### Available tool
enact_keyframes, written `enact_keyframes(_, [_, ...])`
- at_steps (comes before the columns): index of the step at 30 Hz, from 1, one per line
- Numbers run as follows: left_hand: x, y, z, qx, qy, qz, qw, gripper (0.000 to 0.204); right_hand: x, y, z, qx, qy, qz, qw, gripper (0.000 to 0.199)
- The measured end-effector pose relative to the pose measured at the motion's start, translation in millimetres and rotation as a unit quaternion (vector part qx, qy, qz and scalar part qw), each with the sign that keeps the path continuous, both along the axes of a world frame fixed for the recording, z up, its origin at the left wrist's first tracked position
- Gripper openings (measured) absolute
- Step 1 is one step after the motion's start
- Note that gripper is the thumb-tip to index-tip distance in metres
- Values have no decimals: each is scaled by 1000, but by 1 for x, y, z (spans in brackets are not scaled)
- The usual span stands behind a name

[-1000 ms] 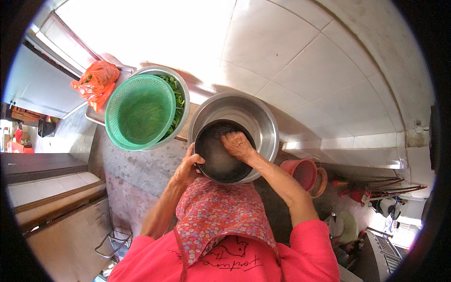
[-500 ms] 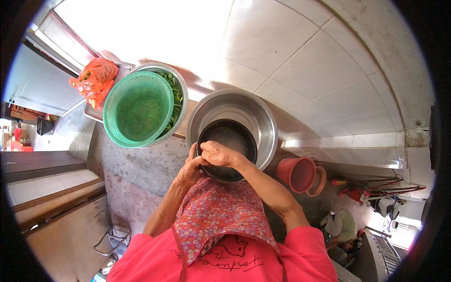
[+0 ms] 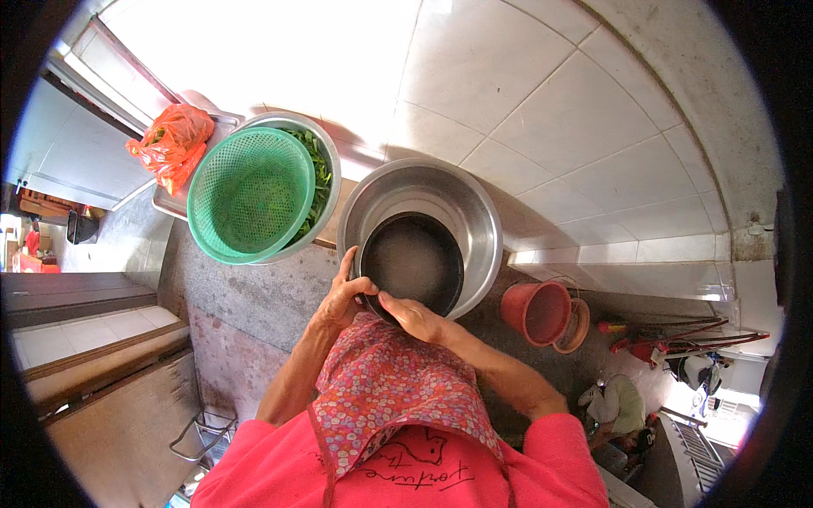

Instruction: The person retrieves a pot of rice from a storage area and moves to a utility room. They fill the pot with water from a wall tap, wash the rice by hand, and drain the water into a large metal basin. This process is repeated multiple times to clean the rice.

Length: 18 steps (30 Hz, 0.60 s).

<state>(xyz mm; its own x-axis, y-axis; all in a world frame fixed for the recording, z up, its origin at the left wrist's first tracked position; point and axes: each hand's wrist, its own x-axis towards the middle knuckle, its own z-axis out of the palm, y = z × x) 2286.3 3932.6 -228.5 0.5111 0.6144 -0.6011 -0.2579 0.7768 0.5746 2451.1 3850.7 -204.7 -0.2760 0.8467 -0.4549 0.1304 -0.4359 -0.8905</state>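
Observation:
A round black pot (image 3: 412, 261) with a dark, cloudy-looking inside rests tilted over the near part of a wide steel basin (image 3: 481, 227). My left hand (image 3: 340, 301) is closed on the pot's left rim, its thumb hooked over the edge and one finger stretched along the outside. At the near rim lies my right hand (image 3: 417, 321), its thumb on the edge beside the left thumb; its other fingers are partly hidden, but it appears to grip the pot. A floral apron (image 3: 398, 372) touches the pot's near side.
On the left, a green plastic colander (image 3: 250, 195) sits in a steel bowl (image 3: 332, 152) of cut green leaves (image 3: 319, 188). An orange plastic bag (image 3: 172, 144) lies on a metal tray (image 3: 176, 201). Right are a red bucket (image 3: 536, 313) and, farther off, a crouching person (image 3: 622, 406).
My right hand has moved from inside the pot's left part down to its near rim, uncovering the interior. My left hand stays at the left rim, one finger now stretched out.

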Motion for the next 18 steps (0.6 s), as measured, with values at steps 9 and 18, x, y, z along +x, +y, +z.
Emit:
enact_keyframes(9, [-8, -10, -17, -18, -65, -9, 998, 96, 73, 36, -33, 400, -536, 98, 737, 21])
enact_keyframes(18, [-4, -10, 12, -33, -78, -15, 996, 90, 22, 88, -48, 672, -348, 272, 594, 9])
